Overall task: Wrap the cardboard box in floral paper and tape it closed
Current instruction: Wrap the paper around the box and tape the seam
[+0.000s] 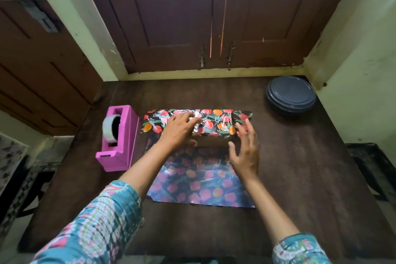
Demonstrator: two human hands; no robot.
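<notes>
The cardboard box (212, 142) lies at the middle of the dark table, its brown near side showing. Glossy floral paper (199, 180) runs from under it toward me, pale side up, and its far part is folded over the box top with the printed side out. My left hand (180, 130) rests flat on that folded paper, fingers straight, pressing it onto the box top. My right hand (244, 148) hovers by the box's right end with fingers spread and holds nothing. A pink tape dispenser (119, 139) with a roll of clear tape stands left of the box.
A stack of dark grey plates (291, 95) sits at the table's far right corner. Brown wooden doors and a pale wall close off the table's far edge. The wooden table (300, 167) shows bare surface to the right of the paper.
</notes>
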